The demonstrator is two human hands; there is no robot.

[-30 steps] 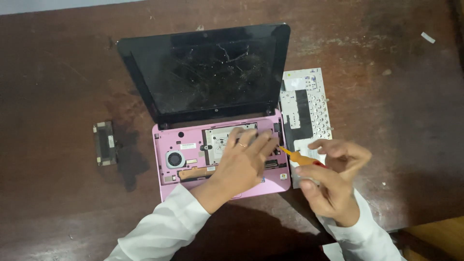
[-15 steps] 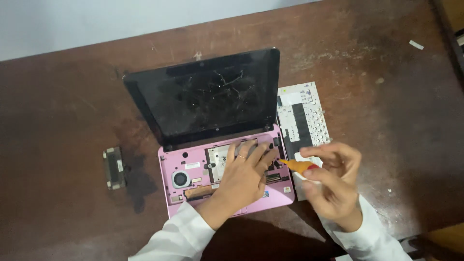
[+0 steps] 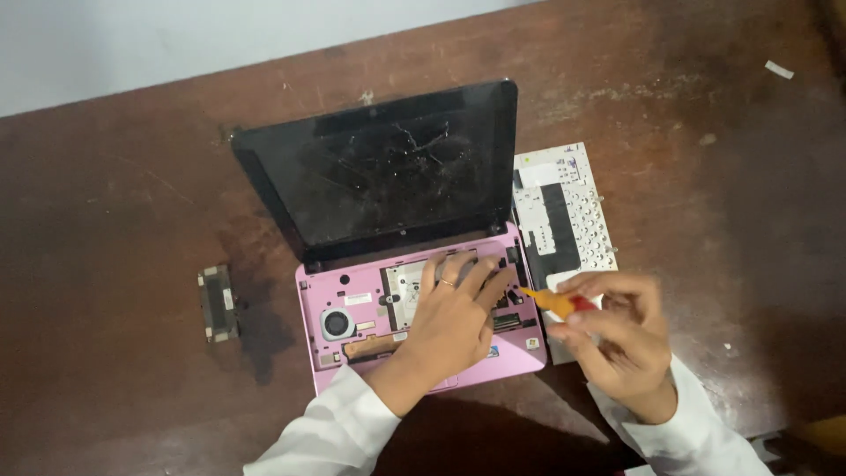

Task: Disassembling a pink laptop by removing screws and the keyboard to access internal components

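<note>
A small pink laptop (image 3: 330, 295) lies open on the brown table, its keyboard removed and its inner boards and a round fan (image 3: 336, 323) exposed. Its dark screen (image 3: 388, 181) is scratched. My left hand (image 3: 454, 313) rests flat on the laptop's open base, fingers spread toward the hinge. My right hand (image 3: 617, 330) is closed around a screwdriver (image 3: 551, 302) with an orange and red handle, its tip pointing at the base's right edge. The removed keyboard (image 3: 564, 211) lies face down just right of the laptop.
A small dark rectangular part (image 3: 218, 302) lies on the table left of the laptop. The wooden table (image 3: 115, 220) is worn and stained; a pale wall runs along its far edge. A white scrap (image 3: 779, 69) lies at the far right.
The view has shifted, so the laptop sits lower and more to the right in the frame. My hands hold about the same places on the laptop; the screwdriver stays at its right edge.
</note>
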